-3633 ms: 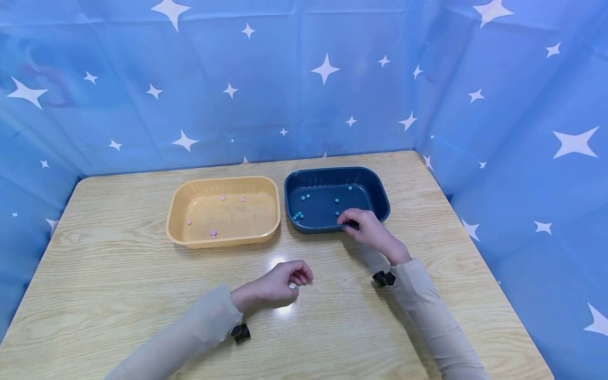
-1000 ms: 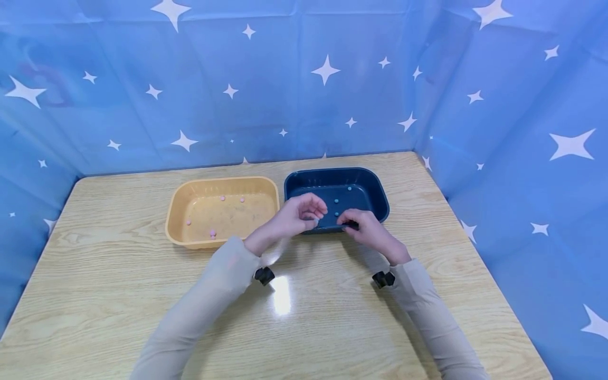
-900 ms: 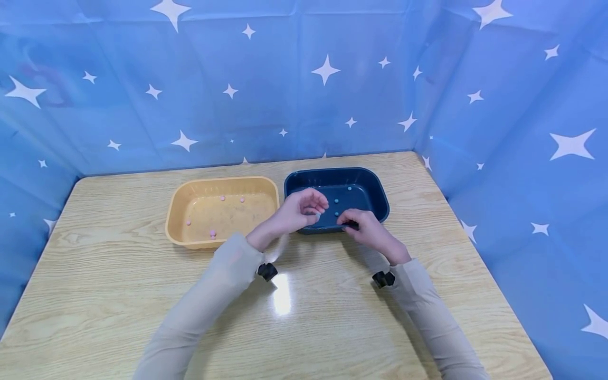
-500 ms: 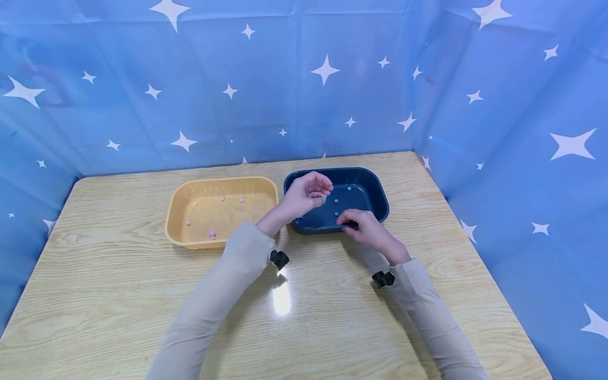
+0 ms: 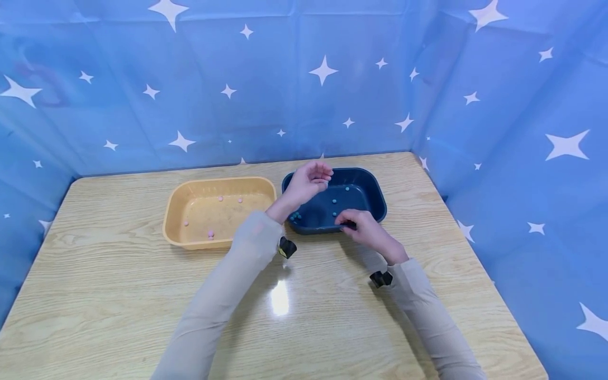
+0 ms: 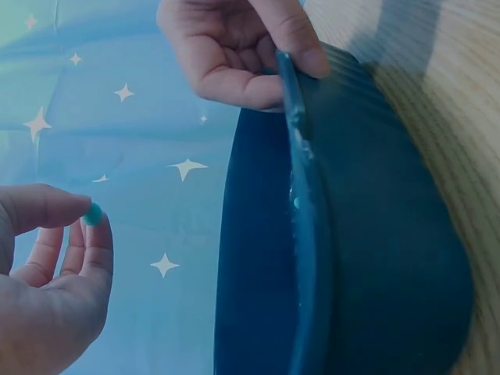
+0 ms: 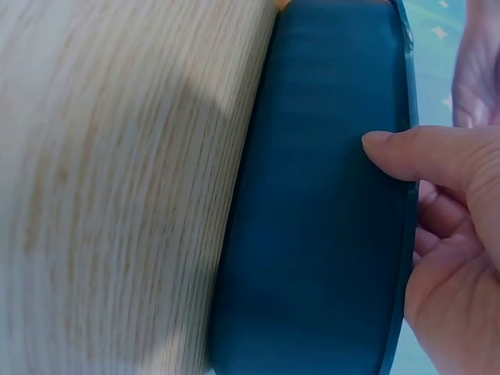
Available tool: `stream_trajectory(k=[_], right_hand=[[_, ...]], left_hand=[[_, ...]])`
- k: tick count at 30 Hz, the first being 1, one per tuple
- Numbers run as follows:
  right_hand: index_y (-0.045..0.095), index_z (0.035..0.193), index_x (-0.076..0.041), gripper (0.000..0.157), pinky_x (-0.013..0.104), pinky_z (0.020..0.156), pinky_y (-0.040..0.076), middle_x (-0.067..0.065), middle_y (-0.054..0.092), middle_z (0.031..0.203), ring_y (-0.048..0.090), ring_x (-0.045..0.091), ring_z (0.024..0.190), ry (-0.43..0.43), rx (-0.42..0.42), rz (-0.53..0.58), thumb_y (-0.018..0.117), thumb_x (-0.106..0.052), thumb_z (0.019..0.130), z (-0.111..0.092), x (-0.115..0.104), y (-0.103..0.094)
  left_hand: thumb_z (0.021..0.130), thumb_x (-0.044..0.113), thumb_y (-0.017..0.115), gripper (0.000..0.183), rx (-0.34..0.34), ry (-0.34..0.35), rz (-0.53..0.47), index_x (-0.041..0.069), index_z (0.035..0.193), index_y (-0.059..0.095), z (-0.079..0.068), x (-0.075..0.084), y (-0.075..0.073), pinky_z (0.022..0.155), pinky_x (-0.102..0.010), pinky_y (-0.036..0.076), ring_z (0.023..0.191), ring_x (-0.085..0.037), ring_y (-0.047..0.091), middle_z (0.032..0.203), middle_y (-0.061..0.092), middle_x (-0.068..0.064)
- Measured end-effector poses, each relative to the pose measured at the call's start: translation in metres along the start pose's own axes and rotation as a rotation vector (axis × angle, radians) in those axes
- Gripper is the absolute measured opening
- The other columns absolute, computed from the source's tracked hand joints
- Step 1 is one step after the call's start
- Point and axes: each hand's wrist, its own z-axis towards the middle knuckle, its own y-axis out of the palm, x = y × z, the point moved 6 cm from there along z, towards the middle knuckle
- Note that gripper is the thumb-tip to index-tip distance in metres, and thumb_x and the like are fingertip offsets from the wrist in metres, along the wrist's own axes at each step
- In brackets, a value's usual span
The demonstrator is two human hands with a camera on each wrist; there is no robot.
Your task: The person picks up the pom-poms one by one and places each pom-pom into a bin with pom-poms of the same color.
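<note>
My left hand [image 5: 306, 184] is above the left part of a dark blue plastic basin [image 5: 356, 205]. Between its thumb and fingertip it pinches a small round teal bead [image 6: 93, 214], seen clearly in the left wrist view. My right hand [image 5: 363, 230] grips the near rim of the same basin, its thumb [image 7: 394, 153] lying against the outer wall and the other fingers curled inside. Several teal beads [image 5: 295, 216] lie on the basin floor, some clustered at the near left corner. The left forearm and hand cover part of the basin.
To the left stands a yellow-orange basin [image 5: 220, 244] with several pink beads [image 5: 211, 233] in it. Both basins are on a light wooden table [image 5: 119, 295]. A blue curtain [image 5: 209, 58] with white stars hangs behind and to the sides.
From low over the table, my left hand has moved up and right over the blue basin, still pinching the teal bead. My right hand stays on the rim.
</note>
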Motion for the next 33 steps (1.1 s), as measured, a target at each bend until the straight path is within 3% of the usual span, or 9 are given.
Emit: stream_trajectory(k=[4,15,21,28,33], right_hand=[[0.064,0.088,-0.002,0.019,0.036,0.075,0.053,0.008,0.066,0.087,0.060,0.018,0.081,-0.030,0.009,0.002,0.064,0.013,0.077,0.000,-0.002,-0.001],[0.065,0.089,-0.003,0.017,0.040,0.079,0.052,0.008,0.067,0.089,0.061,0.022,0.084,0.045,-0.039,-0.001,0.065,0.012,0.079,0.001,0.002,0.000],[0.065,0.090,-0.003,0.018,0.040,0.079,0.052,0.008,0.067,0.090,0.060,0.022,0.085,0.056,-0.046,0.001,0.064,0.012,0.079,0.002,0.001,0.001],[0.065,0.089,-0.002,0.018,0.039,0.078,0.052,0.009,0.067,0.090,0.061,0.022,0.085,0.049,-0.040,-0.002,0.064,0.013,0.079,0.002,0.000,0.001],[0.066,0.089,-0.002,0.017,0.040,0.079,0.052,0.010,0.067,0.091,0.061,0.022,0.086,0.055,-0.041,-0.002,0.064,0.012,0.079,0.001,0.000,0.000]], left_hand=[[0.087,-0.012,0.053,0.027,0.015,-0.001,0.000,-0.007,0.113,0.052,0.009,0.002,0.000,0.088,-0.030,0.048,0.106,-0.035,0.054,0.116,0.055,-0.025],[0.088,-0.010,0.053,0.029,0.022,-0.079,-0.025,-0.004,0.116,0.053,0.025,-0.006,0.008,0.087,-0.028,0.049,0.106,-0.030,0.055,0.113,0.057,-0.018],[0.088,-0.009,0.055,0.029,0.042,-0.096,-0.037,-0.001,0.115,0.054,0.028,-0.006,0.010,0.087,-0.028,0.049,0.102,-0.025,0.056,0.115,0.056,-0.018],[0.088,-0.008,0.055,0.030,0.055,-0.119,-0.032,-0.001,0.117,0.053,0.028,-0.013,0.008,0.088,-0.027,0.048,0.109,-0.032,0.053,0.116,0.056,-0.017],[0.089,-0.006,0.055,0.031,0.068,-0.128,-0.016,0.000,0.119,0.054,0.025,-0.015,0.005,0.089,-0.027,0.048,0.107,-0.028,0.055,0.114,0.057,-0.013]])
